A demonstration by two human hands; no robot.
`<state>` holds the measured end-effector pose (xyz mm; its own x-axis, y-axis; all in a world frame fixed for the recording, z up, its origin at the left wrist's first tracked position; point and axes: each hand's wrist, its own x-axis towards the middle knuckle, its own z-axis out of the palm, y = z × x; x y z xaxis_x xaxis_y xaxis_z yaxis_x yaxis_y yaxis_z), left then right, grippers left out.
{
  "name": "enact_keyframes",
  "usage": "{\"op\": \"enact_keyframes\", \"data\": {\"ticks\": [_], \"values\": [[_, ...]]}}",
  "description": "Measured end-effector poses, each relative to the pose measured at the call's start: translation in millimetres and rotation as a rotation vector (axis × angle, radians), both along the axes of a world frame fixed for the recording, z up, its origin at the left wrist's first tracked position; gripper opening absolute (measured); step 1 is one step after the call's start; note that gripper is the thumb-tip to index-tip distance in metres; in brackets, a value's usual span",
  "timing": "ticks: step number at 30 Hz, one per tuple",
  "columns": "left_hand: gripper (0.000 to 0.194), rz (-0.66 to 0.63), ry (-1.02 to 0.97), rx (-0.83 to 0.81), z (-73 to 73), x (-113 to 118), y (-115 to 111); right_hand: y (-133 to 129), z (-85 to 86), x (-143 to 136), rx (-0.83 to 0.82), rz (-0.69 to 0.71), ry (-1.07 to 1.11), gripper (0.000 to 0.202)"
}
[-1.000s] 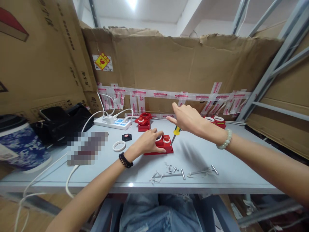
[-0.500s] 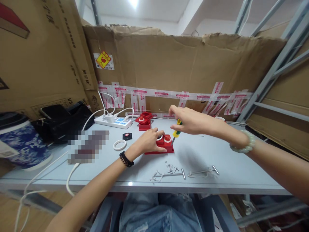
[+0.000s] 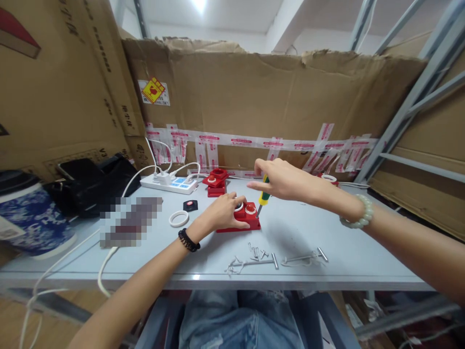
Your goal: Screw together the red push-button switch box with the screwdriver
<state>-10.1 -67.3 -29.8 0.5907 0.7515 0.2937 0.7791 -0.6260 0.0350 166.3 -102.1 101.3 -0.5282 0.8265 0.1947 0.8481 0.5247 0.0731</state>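
Observation:
My left hand (image 3: 229,212) grips a red block-shaped unit (image 3: 250,222) lying on the table, its thumb along the near side. White rings and a red round part (image 3: 250,208) show on the unit's top. Over its right end, my right hand (image 3: 278,178) is closed on the handle of a green and yellow screwdriver (image 3: 265,196). The blade slants down to the right end of the unit, where the tip meets a corner. Several loose screws (image 3: 255,252) lie nearer to me, beside two metal T-handled rods (image 3: 275,261) with whitish string around them.
Behind the left hand stands another red assembly (image 3: 217,180) by a white power strip (image 3: 169,183) with cables. A white ring (image 3: 178,219) and a small black piece (image 3: 190,205) lie left. A blue-white cup (image 3: 32,218) is far left; cardboard (image 3: 254,97) walls the back.
My right hand's fingers have shifted slightly around the screwdriver handle, the thumb reaching further left. The left hand and red unit stay together; the whole view has moved slightly.

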Motion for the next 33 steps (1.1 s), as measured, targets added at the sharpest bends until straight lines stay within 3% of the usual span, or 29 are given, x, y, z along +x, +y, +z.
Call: {"op": "enact_keyframes", "data": {"ticks": [3, 7, 12, 17, 24, 26, 30, 33], "values": [[0.062, -0.013, -0.008, -0.008, 0.4, -0.5, -0.3, 0.1, 0.0, 0.6, 0.013, 0.041, 0.040, 0.020], [0.063, 0.008, -0.008, -0.016, 1.7, -0.3, -1.4, -2.1, 1.8, 1.9, -0.078, 0.102, 0.087, 0.032], [0.063, 0.003, -0.011, -0.023, 2.7, 0.6, -1.6, 1.7, -3.6, 1.6, 0.007, 0.074, 0.117, 0.014], [0.064, -0.006, -0.008, -0.020, 1.8, 0.2, -0.3, 0.9, -3.0, 1.5, -0.104, 0.185, 0.184, 0.033], [0.062, -0.011, -0.013, -0.026, 3.4, -0.1, -1.5, -0.4, -3.9, -1.5, 0.056, -0.053, 0.036, 0.036], [0.062, -0.018, -0.011, -0.022, 3.1, -0.3, -1.2, -1.9, -0.3, -0.2, 0.019, -0.009, 0.029, 0.030], [0.065, 0.003, -0.001, -0.017, 2.9, 0.0, -1.1, -3.9, 5.9, 2.7, -0.113, 0.130, 0.077, 0.039], [0.065, 0.012, -0.001, -0.027, 3.2, 0.3, -1.6, -1.1, 3.2, 1.5, -0.072, 0.117, 0.067, 0.029]]}}
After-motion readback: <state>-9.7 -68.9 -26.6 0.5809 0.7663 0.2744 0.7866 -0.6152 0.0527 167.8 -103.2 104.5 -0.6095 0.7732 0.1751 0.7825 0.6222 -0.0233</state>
